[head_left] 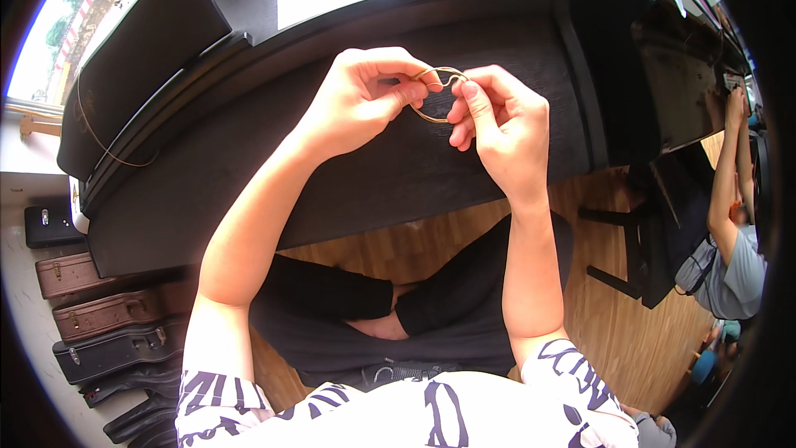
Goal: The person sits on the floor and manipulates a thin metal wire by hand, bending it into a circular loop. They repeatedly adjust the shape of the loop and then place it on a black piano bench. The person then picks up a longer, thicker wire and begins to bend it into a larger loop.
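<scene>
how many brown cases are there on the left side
2: one brown case just below a black case in the picture, another brown case just below that. Others may be hidden under the black table.

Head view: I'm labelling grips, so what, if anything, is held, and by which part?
A coil of thin golden wire: the left hand pinches its left side and the right hand its right side, each between thumb and fingers.

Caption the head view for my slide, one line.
Left hand and right hand pinch a thin golden loop between them, over a black desk.
</scene>
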`<state>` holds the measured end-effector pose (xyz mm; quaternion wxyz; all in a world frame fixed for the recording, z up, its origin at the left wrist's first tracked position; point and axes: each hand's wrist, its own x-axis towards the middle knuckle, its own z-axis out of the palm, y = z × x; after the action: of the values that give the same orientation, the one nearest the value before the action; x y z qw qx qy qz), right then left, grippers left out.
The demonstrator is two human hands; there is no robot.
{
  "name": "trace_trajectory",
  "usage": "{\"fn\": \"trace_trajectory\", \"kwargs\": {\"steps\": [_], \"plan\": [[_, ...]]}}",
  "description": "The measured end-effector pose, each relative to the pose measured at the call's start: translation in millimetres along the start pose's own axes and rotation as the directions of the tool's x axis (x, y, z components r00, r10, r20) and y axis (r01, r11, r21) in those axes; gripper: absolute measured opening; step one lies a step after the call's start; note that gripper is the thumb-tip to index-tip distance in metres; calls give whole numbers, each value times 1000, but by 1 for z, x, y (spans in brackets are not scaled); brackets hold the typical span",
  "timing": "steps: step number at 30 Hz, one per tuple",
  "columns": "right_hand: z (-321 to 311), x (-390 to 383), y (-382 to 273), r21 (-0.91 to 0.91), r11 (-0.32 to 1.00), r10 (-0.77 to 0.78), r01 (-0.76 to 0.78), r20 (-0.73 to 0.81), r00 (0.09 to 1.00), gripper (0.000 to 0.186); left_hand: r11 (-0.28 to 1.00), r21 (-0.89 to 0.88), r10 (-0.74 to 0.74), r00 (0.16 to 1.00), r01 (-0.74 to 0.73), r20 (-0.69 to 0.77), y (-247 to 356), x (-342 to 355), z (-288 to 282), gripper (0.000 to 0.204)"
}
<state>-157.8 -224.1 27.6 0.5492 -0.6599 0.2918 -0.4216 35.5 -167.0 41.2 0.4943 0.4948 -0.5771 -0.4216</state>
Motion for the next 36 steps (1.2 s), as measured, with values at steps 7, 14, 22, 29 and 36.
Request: {"fn": "trace_trajectory", "kwargs": {"steps": [7, 14, 22, 29, 36], "plan": [[-1, 1, -2, 65, 997, 40, -38, -30, 999, 13, 745, 564, 481, 873, -356, -83, 3, 0, 13, 23], [-1, -1, -1, 83, 996, 38, -35, -25, 999, 12, 607, 690, 575, 817, -395, -38, 0, -3, 15, 25], [-6, 2, -3, 166, 984, 75, -64, -63, 995, 5, 688, 630, 568, 808, -361, -157, 7, 1, 12, 20], [-7, 3, 4, 260, 966, 5, 14, -73, 997, 5, 992, 20, 120, 925, -121, -361, 2, 0, 11, 8], [-7, 3, 7, 290, 956, -26, 46, -75, 997, 3, 976, 191, 145, 962, -101, -233, -3, -3, 12, 13]]}}
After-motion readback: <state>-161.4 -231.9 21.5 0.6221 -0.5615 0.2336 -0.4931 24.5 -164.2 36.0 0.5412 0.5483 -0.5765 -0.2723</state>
